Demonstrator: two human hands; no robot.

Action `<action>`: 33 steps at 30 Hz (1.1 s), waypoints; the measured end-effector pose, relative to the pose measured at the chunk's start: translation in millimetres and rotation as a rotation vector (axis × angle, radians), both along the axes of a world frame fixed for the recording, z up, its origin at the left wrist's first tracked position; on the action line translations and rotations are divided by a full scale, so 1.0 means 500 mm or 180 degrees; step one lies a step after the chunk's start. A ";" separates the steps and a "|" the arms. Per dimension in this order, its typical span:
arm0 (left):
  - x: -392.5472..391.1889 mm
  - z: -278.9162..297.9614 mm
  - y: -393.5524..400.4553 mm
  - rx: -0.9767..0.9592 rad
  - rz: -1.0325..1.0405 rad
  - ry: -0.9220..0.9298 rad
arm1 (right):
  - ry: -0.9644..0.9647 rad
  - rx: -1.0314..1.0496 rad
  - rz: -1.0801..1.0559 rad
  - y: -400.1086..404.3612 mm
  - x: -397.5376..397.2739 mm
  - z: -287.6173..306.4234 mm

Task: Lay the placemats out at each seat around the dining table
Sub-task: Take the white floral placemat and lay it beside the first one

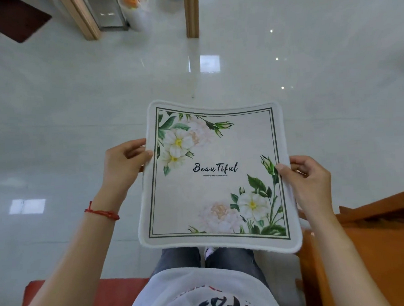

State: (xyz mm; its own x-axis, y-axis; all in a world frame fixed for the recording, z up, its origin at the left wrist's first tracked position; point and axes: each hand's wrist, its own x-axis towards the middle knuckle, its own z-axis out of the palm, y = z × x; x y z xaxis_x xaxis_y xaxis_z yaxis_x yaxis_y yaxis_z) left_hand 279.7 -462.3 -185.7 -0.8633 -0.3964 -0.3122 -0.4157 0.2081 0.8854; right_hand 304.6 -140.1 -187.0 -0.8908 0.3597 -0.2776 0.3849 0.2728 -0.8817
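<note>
From the head camera, you held a single floral placemat (215,173) out in front of you, roughly level and face up, above your knees and the glossy white tiled floor (75,101). It rested on no surface; only your two hands carried it. Its print showed white flowers with green leaves at two opposite corners, a thin dark border line, and the word "Beautiful" in dark script at the centre, under a white stitched edge.

Your left hand (123,164) gripped the mat's left edge, thumb lying on top near the flower print and the other fingers curled beneath. That forearm reached forward from the lower left, with a red string bracelet (102,213) around the wrist.

Your right hand (309,181) pinched the right edge, thumb pressed on top beside the bud print and the fingers curled underneath. That forearm came in from the lower right, passing over orange-brown wooden furniture (372,249); I could not tell what piece it was.

Below the mat, your grey trousers (181,258) and white printed shirt (205,294) showed. A pale wooden post (192,11) stood on the floor well beyond the mat.
</note>
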 end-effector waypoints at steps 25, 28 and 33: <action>-0.606 -0.044 -0.025 0.0132 -0.0586 -0.0124 | -0.0065 -0.0081 -0.0712 -0.049 -0.489 -0.050; -0.671 -0.048 -0.001 0.0114 -0.0615 -0.0119 | -0.0047 -0.0092 -0.0766 -0.025 -0.547 -0.060; -0.781 -0.061 0.061 0.0097 -0.0668 -0.0153 | -0.0028 -0.0122 -0.0827 0.038 -0.645 -0.075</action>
